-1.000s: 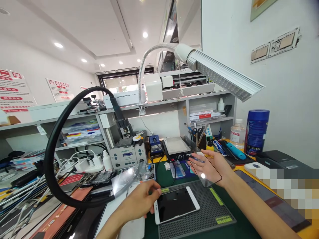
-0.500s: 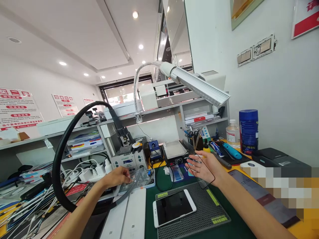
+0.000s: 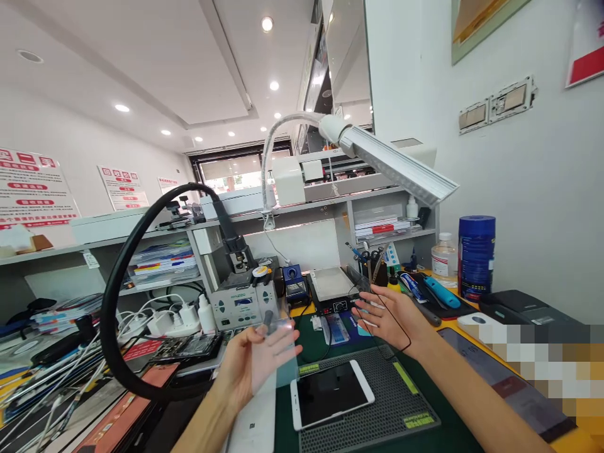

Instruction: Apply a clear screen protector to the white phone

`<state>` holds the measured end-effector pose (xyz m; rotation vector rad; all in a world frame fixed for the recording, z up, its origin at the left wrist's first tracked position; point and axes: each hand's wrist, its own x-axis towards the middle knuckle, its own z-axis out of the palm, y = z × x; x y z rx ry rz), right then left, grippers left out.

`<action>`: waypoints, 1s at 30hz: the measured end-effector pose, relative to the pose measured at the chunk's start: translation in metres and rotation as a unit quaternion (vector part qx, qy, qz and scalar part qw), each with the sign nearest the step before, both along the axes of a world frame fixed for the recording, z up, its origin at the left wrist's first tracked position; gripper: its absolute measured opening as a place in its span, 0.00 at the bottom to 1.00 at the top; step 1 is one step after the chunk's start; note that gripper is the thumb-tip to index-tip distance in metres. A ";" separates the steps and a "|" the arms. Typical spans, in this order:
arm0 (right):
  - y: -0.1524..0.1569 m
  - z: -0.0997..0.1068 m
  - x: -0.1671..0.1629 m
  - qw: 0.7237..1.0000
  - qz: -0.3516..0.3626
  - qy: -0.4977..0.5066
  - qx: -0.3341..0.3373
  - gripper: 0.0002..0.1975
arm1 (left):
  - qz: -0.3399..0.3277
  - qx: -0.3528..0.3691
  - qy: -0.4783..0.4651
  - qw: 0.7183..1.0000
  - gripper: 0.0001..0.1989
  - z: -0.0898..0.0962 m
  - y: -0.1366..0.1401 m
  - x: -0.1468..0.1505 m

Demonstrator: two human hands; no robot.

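Observation:
My left hand (image 3: 257,358) is raised left of the phone, with a clear plastic sheet (image 3: 276,374) held against its thumb and fingers, which show through it. My right hand (image 3: 389,318) is up at the right, palm inward and fingers spread. Across that hand lies a thin clear panel with a narrow black edge (image 3: 404,333), apparently held by it; the exact grip is hard to make out. Between and below the hands, a white-framed phone (image 3: 333,395) with a dark screen rests on a grey perforated mat (image 3: 396,409).
White phone-like panels (image 3: 252,421) lie front left. A black hose (image 3: 111,270) arches at the left near a control unit (image 3: 245,305). A lamp (image 3: 396,163) hangs overhead. Behind the mat sits a flat heating plate (image 3: 333,286). A large dark-screened device (image 3: 500,377) lies right.
My left hand has come from the clear bag and tray of small parts toward the middle, now with a clear sheet in it. The right hand and its panel have barely moved.

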<state>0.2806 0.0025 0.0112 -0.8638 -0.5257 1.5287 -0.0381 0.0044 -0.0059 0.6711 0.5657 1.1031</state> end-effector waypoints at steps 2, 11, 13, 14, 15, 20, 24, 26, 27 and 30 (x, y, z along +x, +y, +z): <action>-0.001 0.002 -0.002 1.000 -0.008 -0.016 0.011 0.14 | 0.000 -0.020 -0.035 0.999 0.09 -0.004 -0.001 0.002; -0.018 0.023 -0.063 0.992 0.013 -0.104 0.073 0.16 | 0.017 -0.056 -0.077 0.995 0.06 -0.017 -0.001 0.005; -0.025 0.029 -0.088 0.981 0.034 -0.150 0.117 0.17 | 0.027 -0.047 -0.076 0.996 0.06 -0.017 -0.003 0.007; -0.027 0.032 -0.099 0.974 0.041 -0.172 0.138 0.17 | 0.033 -0.042 -0.076 0.996 0.07 -0.016 -0.004 0.008; -0.029 0.034 -0.111 0.967 0.049 -0.198 0.152 0.17 | 0.037 -0.036 -0.075 0.996 0.07 -0.016 -0.005 0.009; -0.031 0.035 -0.148 0.959 0.047 -0.229 0.160 0.18 | 0.043 -0.009 -0.072 0.996 0.08 -0.009 -0.011 0.009; -0.025 0.021 -0.158 0.949 0.018 -0.278 0.148 0.20 | 0.039 0.001 -0.068 0.997 0.07 -0.008 -0.012 0.009; -0.022 0.013 -0.160 0.937 0.000 -0.316 0.150 0.21 | 0.038 0.000 -0.064 0.997 0.06 -0.009 -0.012 0.009; -0.020 0.010 -0.161 0.929 -0.007 -0.337 0.155 0.22 | 0.036 -0.001 -0.061 0.997 0.05 -0.009 -0.012 0.009; -0.019 0.004 -0.164 0.896 -0.025 -0.404 0.183 0.20 | 0.032 0.005 -0.051 0.998 0.03 -0.009 -0.014 0.011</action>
